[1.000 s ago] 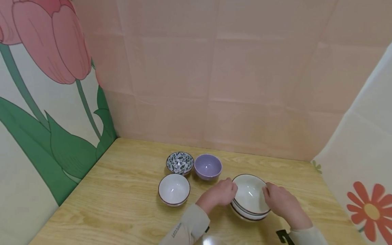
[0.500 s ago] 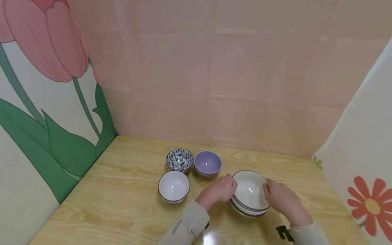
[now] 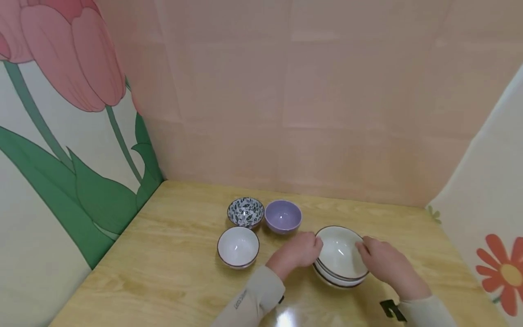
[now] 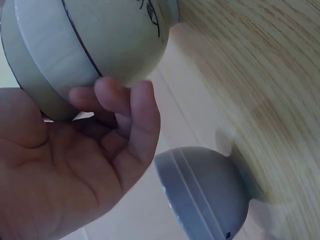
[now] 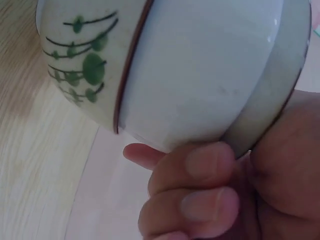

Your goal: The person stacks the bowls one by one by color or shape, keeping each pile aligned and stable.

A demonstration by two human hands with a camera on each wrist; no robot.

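Note:
A stack of nested bowls stands at the right of the table. Its upper white bowl (image 3: 341,252) has a dark rim and sits inside a lower bowl (image 5: 82,65), which bears green leaf drawings in the right wrist view. My left hand (image 3: 300,250) pinches the upper bowl's rim on the left side, its fingers (image 4: 142,107) curled against the outer wall. On the right side my right hand (image 3: 386,261) grips the same rim, with curled fingers (image 5: 200,170) under it. Whether a further bowl lies between is hard to tell.
Left of the stack are a purple bowl (image 3: 283,217), a blue-and-white patterned bowl (image 3: 246,212) and a white bowl with a dark rim (image 3: 238,247). The wooden table (image 3: 163,272) meets a pink backdrop (image 3: 229,113) behind, with flowered cloths at both sides.
The head view has shifted slightly, so the whole scene sits a little farther right. Both hands keep their hold on the bowl rim, with no clear movement against the table.

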